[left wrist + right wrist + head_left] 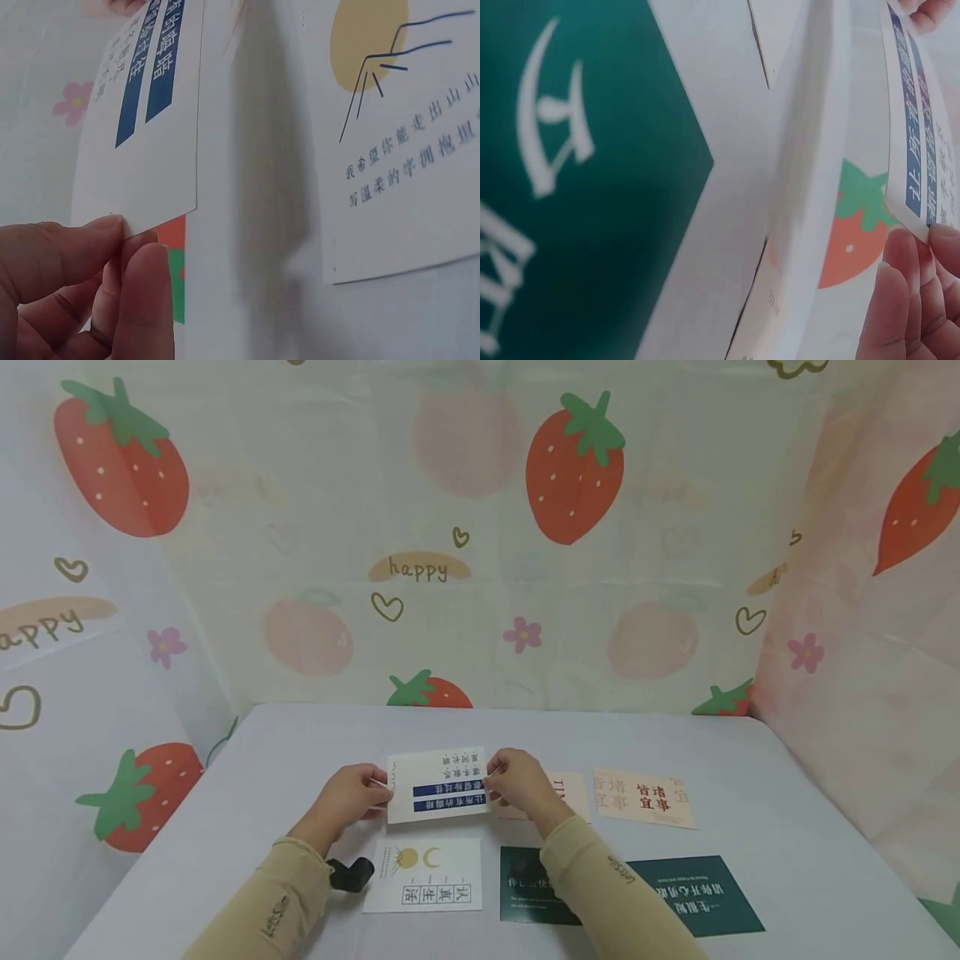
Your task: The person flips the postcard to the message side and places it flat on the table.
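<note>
White card [437, 783] held up by both ends

Taking this card as the clock's centre, with twelve toward the backdrop [480, 643], the left hand [347, 800] pinches its nine o'clock edge, thumb on the printed face and fingers behind. The right hand [522, 783] pinches the three o'clock edge in an equally narrow grip. Between them the card is off the table [315, 735] and tilted, its two dark blue bands [450, 803] and lettering upside down in the head view.

At six o'clock, near it, a sun-and-moon card [442, 870] lies flat. Between four and five lies a dark green card [525, 902], partly covered by the right sleeve [615, 893]; a second green card [708, 897], near four, extends from the sleeve's other side. At three o'clock a peach card [576, 793] shows partly behind the right hand; farther out the same way lies another peach card [645, 799] with red characters. Between seven and eight, a black object [352, 875] sits by the left sleeve [288, 877].
</note>
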`<state>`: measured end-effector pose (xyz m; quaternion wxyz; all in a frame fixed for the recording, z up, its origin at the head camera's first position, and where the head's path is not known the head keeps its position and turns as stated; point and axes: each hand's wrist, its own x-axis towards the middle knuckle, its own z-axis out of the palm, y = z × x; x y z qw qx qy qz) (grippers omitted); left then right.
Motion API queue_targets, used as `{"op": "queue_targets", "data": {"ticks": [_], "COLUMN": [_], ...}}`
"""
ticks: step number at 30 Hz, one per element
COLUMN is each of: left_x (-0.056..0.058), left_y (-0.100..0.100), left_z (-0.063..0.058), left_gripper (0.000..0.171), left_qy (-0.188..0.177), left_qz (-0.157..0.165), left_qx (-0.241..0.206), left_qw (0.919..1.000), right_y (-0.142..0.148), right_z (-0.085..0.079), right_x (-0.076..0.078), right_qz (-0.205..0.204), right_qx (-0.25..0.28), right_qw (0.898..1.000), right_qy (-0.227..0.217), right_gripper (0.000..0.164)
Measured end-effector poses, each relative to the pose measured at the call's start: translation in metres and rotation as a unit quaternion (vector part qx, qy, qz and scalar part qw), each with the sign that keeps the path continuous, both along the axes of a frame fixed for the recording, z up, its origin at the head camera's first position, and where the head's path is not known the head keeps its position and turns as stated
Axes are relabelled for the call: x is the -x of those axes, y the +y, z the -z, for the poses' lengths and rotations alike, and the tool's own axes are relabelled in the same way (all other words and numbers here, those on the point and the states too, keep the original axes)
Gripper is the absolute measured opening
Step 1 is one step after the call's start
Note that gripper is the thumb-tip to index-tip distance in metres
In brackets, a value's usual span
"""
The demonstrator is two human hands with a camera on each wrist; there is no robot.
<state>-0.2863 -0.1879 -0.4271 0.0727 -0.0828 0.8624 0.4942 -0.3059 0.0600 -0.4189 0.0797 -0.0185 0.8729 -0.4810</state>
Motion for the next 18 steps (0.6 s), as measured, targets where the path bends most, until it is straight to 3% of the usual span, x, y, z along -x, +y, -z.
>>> {"op": "queue_targets", "data": {"ticks": [8,18], "left_x": [0.001,0.005], "left_y": [-0.001,-0.004], "left_z": [0.000,0.000], "left_gripper": [0.016,0.018], "left_qy": [-0.009,0.002], "left_qz": [-0.005,-0.002], "left_qx": [0.003,-0.018], "left_qw": [0.9999,0.9998], "right_y": [0.005,0.012], "right_z": [-0.001,-0.002], "right_x": [0.002,0.004], "right_qz": [-0.004,-0.015], "right_qx": [-0.006,-0.023], "right_qw": [1.000,1.000], "right_qy": [0.000,0.016], "right_gripper": [0.007,0.006]}}
